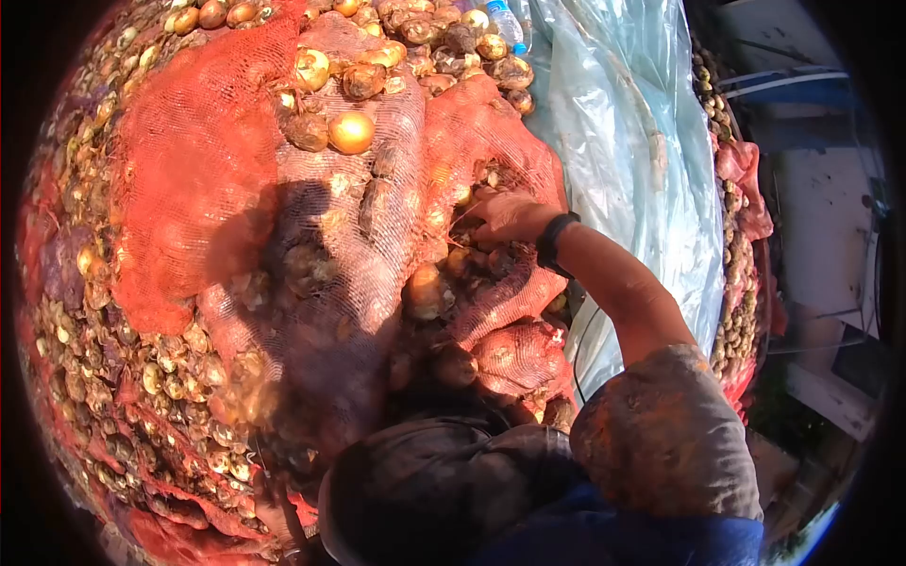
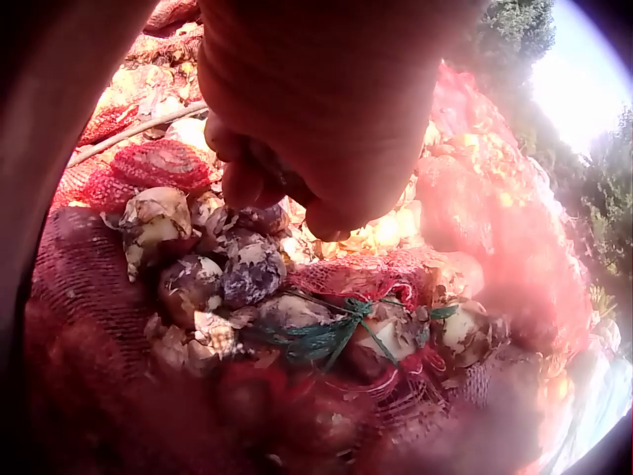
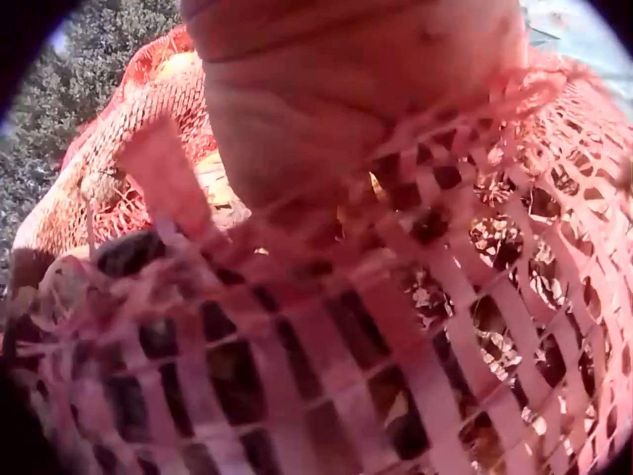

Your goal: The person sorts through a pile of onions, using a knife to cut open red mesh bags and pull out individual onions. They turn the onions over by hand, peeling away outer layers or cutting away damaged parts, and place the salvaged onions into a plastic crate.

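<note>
Onions (image 1: 427,288) are sitting in the gaping mouth of a red mesh sack (image 1: 462,123), just right of centre, with a pale plastic sheet (image 1: 618,170) lying farther right. Working well here is probably calling for feeling under the loose mesh before gripping, so that fingers are catching onions rather than netting, and the black wristband (image 1: 554,243) is not snagging. The right hand (image 1: 510,215) is resting at that opening, back facing up, its forearm (image 1: 623,283) slanting in from the near right; its fingertips are hiding inside, so I cannot tell how far it is opening or what it is holding. The left hand (image 2: 326,119) is hanging over onions and a green tie (image 2: 315,341), fingers bending downward; shadow is obscuring whether it is grasping anything.
</note>
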A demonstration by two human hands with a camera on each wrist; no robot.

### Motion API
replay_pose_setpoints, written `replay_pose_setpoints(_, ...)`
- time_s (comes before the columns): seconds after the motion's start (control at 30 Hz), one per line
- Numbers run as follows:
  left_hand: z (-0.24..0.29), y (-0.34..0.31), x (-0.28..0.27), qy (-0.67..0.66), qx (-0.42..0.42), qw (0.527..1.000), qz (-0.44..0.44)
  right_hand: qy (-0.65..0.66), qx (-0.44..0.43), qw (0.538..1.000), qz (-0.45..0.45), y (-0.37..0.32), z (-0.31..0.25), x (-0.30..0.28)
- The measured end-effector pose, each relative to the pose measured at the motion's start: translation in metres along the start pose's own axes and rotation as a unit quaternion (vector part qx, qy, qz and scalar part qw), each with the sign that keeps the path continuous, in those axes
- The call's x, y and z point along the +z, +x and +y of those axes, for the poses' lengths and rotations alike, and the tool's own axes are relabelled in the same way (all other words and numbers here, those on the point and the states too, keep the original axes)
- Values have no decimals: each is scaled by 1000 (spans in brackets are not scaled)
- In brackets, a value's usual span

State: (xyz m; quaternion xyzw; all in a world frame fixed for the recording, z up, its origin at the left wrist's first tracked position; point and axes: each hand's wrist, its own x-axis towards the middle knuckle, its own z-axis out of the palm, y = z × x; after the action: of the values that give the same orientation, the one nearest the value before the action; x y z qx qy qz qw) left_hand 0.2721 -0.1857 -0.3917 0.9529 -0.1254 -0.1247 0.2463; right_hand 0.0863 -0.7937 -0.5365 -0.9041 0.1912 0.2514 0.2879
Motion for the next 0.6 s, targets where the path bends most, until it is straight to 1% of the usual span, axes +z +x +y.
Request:
replay_pose_setpoints(0.03, -20, 4, -8, -74, -97, 991, -53, 2, -4, 1000, -1, 1, 0, 10)
replay_pose_setpoints(0.07, -36, 6, -16, -146, -194, 964, -105, -44, 3, 998, 44, -1, -1, 22)
replay_pose_setpoints(0.1, -47, 5, -20, -144, -199, 964, -101, -92, 9, 992, 89, -4, -1, 28)
replay_pose_setpoints(0.13, -57, 3, -19, -138, -170, 972, -82, -230, -60, 971, -31, -14, 3, 20)
replay_pose_setpoints(0.17, -57, 0, -17, -132, -140, 979, -64, -234, -63, 970, -34, -24, 3, 13)
replay_pose_setpoints(0.2, -56, -2, -20, -133, -193, 969, -74, -268, -60, 960, -57, -32, 2, 5)
replay_pose_setpoints(0.23, -58, -5, -19, -135, -197, 969, -71, -302, -58, 948, -80, -40, 1, -4)
replay_pose_setpoints(0.27, -63, -11, -21, -172, -173, 968, -60, -270, -135, 953, 4, -52, 0, -16)
replay_pose_setpoints(0.3, -66, -19, -23, -207, -150, 965, -51, -271, -138, 953, -2, -54, 4, -10)
replay_pose_setpoints(0.37, -59, -25, -27, -197, -171, 965, -33, -297, 25, 954, -18, -52, 8, -4)
replay_pose_setpoints(0.4, -59, -29, -28, -132, -163, 977, -35, -304, 20, 952, -17, -43, 13, -7)
replay_pose_setpoints(0.43, -61, -32, -28, -63, -154, 985, -42, -299, 28, 949, -91, -34, 11, -14)
replay_pose_setpoints(0.47, -64, -36, -26, -124, -185, 974, -35, -289, 39, 942, -165, -29, 8, -18)
replay_pose_setpoints(0.5, -67, -37, -26, -124, -185, 974, -34, -289, 39, 942, -165, -24, 8, -23)
replay_pose_setpoints(0.53, -66, -40, -24, -138, -188, 972, -32, -190, 77, 976, -78, -18, 8, -29)
replay_pose_setpoints(0.57, -66, -43, -26, -150, -190, 970, -31, -85, 114, 990, 9, -16, -3, -38)
replay_pose_setpoints(0.6, -68, -45, -29, -147, -191, 970, -31, -67, 79, 991, 87, -20, -14, -46)
